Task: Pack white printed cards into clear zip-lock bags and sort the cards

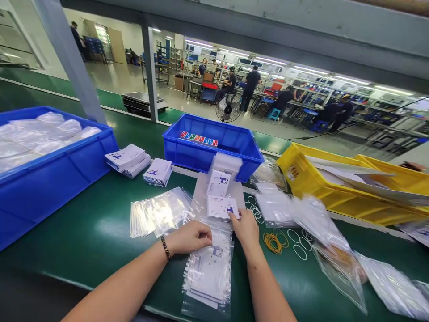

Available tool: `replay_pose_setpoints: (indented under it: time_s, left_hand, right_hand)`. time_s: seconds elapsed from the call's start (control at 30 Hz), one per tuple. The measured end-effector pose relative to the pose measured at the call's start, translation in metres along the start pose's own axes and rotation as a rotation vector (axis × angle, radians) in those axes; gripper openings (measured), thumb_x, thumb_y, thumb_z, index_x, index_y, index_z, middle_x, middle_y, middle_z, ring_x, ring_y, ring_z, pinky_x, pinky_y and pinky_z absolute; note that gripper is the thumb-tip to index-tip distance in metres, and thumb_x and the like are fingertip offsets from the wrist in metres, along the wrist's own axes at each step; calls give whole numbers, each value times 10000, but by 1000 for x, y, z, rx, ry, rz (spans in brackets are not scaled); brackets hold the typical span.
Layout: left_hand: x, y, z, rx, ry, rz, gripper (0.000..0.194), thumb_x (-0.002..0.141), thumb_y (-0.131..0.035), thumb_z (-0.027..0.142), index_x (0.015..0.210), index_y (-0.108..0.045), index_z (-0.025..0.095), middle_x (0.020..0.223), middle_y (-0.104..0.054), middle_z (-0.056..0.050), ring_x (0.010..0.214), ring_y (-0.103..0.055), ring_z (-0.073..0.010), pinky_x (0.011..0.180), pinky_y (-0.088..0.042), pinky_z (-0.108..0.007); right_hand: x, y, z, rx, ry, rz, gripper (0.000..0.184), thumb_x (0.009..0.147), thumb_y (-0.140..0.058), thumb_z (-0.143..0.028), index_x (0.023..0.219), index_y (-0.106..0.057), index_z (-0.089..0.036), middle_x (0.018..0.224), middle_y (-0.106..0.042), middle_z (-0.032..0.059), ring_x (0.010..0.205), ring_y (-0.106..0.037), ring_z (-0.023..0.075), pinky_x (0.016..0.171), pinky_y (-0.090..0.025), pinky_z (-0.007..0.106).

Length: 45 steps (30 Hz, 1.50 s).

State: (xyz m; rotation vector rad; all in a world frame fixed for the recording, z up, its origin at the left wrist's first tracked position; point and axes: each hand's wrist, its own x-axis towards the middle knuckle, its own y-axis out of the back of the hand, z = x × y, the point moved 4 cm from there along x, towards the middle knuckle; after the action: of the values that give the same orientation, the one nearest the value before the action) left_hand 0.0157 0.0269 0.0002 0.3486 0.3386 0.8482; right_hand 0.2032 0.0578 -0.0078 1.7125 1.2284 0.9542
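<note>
From my remote seat I see a green table spread across the foreground. A blue crate heaped with plastic bags stands at its left. A yellow bin stands at right, back from the near edge, and a smaller blue bin between them. Close to the near edge I have a stack of bagged booklets. My left hand has thumb and fingers drawn together beside it; I cannot tell whether they pinch plastic. My right hand grips a white printed booklet by its near right corner, over the stack's far end. Orange rubber bands lie to its right.
</note>
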Motion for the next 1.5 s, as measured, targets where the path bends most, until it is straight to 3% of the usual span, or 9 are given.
replay_pose_setpoints:
  time_s: [0.2, 0.43, 0.7, 0.83, 0.97, 1.13, 1.2, 1.33, 1.5]
  left_hand:
    - [0, 1, 1, 25, 8, 9, 111, 723, -529, 218, 646, -586, 162, 628, -550, 31, 622, -492, -117, 586, -358, -209]
    - [-2, 2, 3, 42, 5, -19, 163, 755, -509, 277, 658, -582, 167, 675, -578, 11, 651, -515, -140, 599, -378, -233]
    - [-2, 6, 6, 65, -25, 5, 143, 751, -513, 268, 674, -590, 175, 737, -601, -2, 688, -513, -146, 648, -408, -247]
    - [-1, 9, 6, 48, -61, 70, 143, 758, -506, 253, 678, -601, 180, 780, -599, -6, 738, -526, -153, 703, -414, -257]
    - [0, 8, 4, -20, -57, 137, 175, 766, -508, 268, 640, -588, 177, 752, -589, -9, 739, -534, -155, 705, -416, -257]
    - [1, 5, 2, -183, -105, 270, 210, 779, -525, 321, 663, -616, 172, 796, -580, -33, 778, -537, -168, 725, -429, -279]
    - [2, 4, 0, -257, -87, 300, 215, 760, -557, 353, 672, -622, 168, 864, -582, -50, 806, -537, -176, 738, -439, -293]
    - [4, 0, -11, -526, 82, 247, 346, 649, -679, 373, 914, -592, 167, 879, -601, -34, 688, -555, -144, 666, -461, -295]
    - [6, -2, -14, -584, 145, 231, 259, 635, -660, 377, 626, -550, 142, 575, -547, 12, 552, -499, -119, 546, -396, -246]
  right_hand:
    - [2, 4, 7, 306, -100, 84, 50, 734, -510, -234, 700, -499, -198, 781, -540, 50, 754, -512, 199, 695, -370, 302]
    - [16, 2, 38, 528, -227, 89, 173, 644, -565, -281, 575, -422, -210, 624, -495, 2, 602, -476, 166, 599, -386, 302]
    - [10, 15, 30, 1039, -187, 151, 400, 611, -624, -470, 845, -407, -229, 705, -557, -42, 593, -573, 133, 457, -466, 237]
    - [-2, 23, 11, 1214, -70, -38, 377, 580, -720, -385, 852, -551, -187, 683, -607, -19, 525, -551, 115, 413, -458, 221]
    - [-12, 22, 0, 1067, 18, -260, 266, 629, -692, -384, 772, -648, -164, 600, -586, -10, 491, -499, 106, 436, -428, 229]
    - [-30, 18, -26, 833, 397, -617, 210, 719, -632, -381, 663, -691, -187, 758, -601, 16, 721, -550, 138, 699, -452, 274]
    - [-34, 15, -30, 814, 413, -704, 213, 727, -627, -376, 642, -683, -188, 740, -588, 6, 707, -541, 133, 693, -440, 268]
    - [-35, 10, -28, 868, 288, -720, 161, 709, -629, -327, 670, -663, -175, 673, -584, -2, 645, -525, 132, 643, -421, 264]
    - [-33, 7, -24, 934, 186, -644, 286, 642, -655, -206, 927, -639, -188, 695, -537, -32, 623, -491, 107, 632, -406, 248]
